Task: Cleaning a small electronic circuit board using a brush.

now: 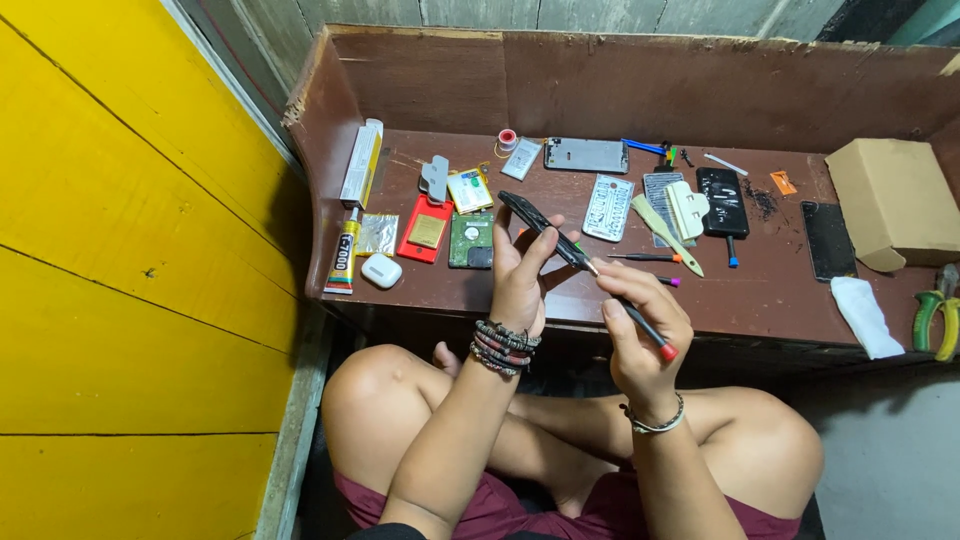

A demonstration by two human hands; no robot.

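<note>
Left hand [520, 275], bracelets at the wrist, is gripping a dark phone [540, 228] edge-on, fingers wrapped along its long sides, holding it tilted in the air just above the front of the worktop [770, 290]. Right hand [640, 325] is pinching a thin screwdriver [625, 305] w/ a red end cap, pen-style, tip meeting the phone's lower edge. Person is sitting cross-legged, knees showing under the hands.

The phone looks slim, stiff & light, prob. slick on its flat faces and fragile if twisted; the long edges, where the fingers are now sitting, seem the safest place to hold it, keeping pressure off the face.

Lying beyond the hands on the brown worktop: a green circuit board [471, 238], a red tray [427, 229], a white earbud case [381, 271], a glue tube [343, 258], and a long white-and-yellow box [362, 162] leaning at the left wall. Farther back, a grey phone frame [586, 155] and a small tape roll [508, 139]. To the right, a black phone [722, 201] face up, a white pry tool [687, 209], another dark slab [827, 240], a cardboard box [893, 200], a white cloth [866, 315] and green-handled pliers [937, 312] at the far edge. A yellow wall [120, 280] is filling the left side.
</note>
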